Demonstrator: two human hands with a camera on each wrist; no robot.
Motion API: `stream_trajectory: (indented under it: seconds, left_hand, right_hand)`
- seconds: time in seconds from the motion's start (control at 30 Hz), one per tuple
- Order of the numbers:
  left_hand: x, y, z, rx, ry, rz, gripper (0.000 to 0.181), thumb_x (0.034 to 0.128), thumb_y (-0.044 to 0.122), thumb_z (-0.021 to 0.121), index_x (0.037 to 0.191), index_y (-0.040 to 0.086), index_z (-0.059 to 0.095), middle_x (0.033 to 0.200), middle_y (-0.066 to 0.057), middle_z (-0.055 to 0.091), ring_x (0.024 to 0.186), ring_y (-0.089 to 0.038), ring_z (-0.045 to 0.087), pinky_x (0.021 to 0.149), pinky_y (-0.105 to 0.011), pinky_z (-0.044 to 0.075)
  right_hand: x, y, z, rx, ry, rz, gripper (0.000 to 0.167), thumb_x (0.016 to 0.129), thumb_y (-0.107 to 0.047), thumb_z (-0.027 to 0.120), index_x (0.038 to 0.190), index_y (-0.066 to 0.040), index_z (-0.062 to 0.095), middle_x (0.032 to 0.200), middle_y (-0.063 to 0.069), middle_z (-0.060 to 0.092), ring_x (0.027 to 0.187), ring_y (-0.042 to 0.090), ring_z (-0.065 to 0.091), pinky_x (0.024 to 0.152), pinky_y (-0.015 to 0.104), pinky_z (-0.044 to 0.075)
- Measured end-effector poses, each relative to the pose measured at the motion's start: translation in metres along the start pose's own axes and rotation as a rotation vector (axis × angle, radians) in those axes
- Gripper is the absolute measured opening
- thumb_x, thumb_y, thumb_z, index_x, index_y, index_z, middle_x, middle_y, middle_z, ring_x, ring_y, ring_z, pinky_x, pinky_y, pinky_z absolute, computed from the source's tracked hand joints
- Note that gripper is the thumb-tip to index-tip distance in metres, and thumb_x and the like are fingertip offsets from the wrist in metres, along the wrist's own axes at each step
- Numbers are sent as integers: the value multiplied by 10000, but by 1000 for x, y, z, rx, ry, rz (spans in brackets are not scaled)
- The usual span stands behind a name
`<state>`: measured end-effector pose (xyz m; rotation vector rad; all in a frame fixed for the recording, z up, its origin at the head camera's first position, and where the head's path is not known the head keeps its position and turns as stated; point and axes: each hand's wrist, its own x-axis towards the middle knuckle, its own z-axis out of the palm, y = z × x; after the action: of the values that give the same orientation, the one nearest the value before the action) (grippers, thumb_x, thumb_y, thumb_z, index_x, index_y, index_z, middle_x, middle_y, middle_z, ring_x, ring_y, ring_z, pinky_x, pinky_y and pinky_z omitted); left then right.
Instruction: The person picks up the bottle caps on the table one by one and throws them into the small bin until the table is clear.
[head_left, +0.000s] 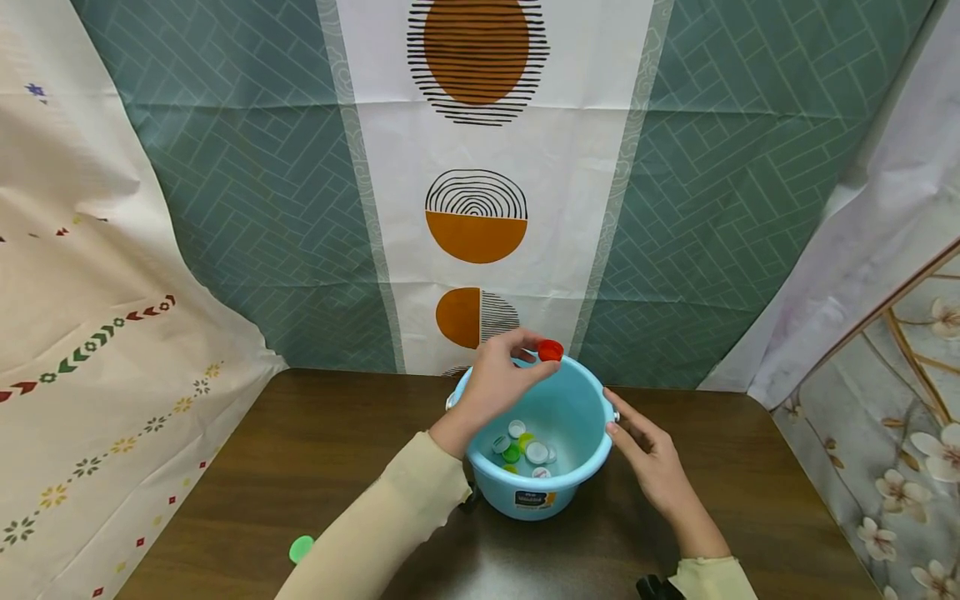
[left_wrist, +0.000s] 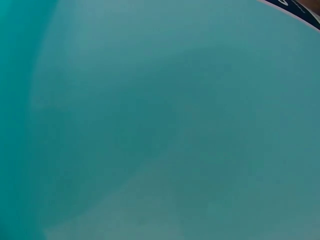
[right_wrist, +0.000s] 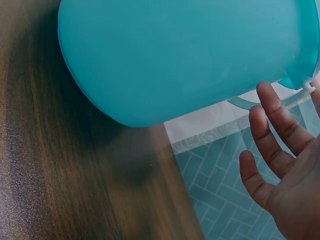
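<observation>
In the head view, my left hand (head_left: 498, 379) pinches a red bottle cap (head_left: 551, 350) between thumb and fingertips, above the far part of a light blue bucket (head_left: 491, 482). My right hand (head_left: 660, 467) holds the bucket's right rim with thumb and index finger, beside the handle joint. From the right wrist view, the other fingers (right_wrist: 282, 130) extend loosely near the white handle (right_wrist: 245, 103). Several white, green and yellow bottle caps (head_left: 536, 452) lie inside the bucket. Only blurred blue bucket wall (left_wrist: 165, 115) fills most of the left wrist view; no hand shows there.
A light green cap (head_left: 302, 548) lies on the dark wooden table (head_left: 247, 475), left of my left sleeve. Behind the table hangs a patterned green and white curtain (head_left: 300, 208). Printed cloths (head_left: 90, 333) hang at both sides.
</observation>
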<state>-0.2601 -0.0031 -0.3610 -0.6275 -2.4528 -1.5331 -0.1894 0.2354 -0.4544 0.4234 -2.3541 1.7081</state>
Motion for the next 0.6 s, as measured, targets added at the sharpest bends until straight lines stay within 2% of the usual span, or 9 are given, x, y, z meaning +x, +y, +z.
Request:
stream_trajectory:
  seconds: [0.27, 0.43, 0.6]
  left_hand:
    - [4, -1, 5, 22, 5, 1, 294, 808, 383, 708, 1061, 241, 659, 1004, 127, 650, 899, -128, 621, 655, -239, 531]
    - [5, -1, 7, 41, 14, -11, 328, 802, 389, 713, 1081, 226, 656, 1014, 106, 654, 917, -144, 630, 651, -236, 530]
    - [5, 0, 8, 43, 3, -25, 412, 793, 397, 719, 1161, 231, 636, 1123, 85, 645, 1004, -166, 615, 723, -259, 537]
  right_hand:
    - [-4, -32, 2, -14, -5, 17, 470, 959, -168, 518, 1417, -153, 414, 1401, 102, 484, 1110, 93, 602, 860, 169, 484]
    - [-3, -33, 2, -25, -2, 22, 468, 959, -181, 519, 1415, -160, 417, 1392, 99, 492, 1081, 48, 603, 850, 176, 489]
    - [-4, -33, 2, -16, -3, 23, 468, 960, -175, 517, 1416, -155, 416, 1387, 110, 495, 1077, 53, 607, 848, 177, 492]
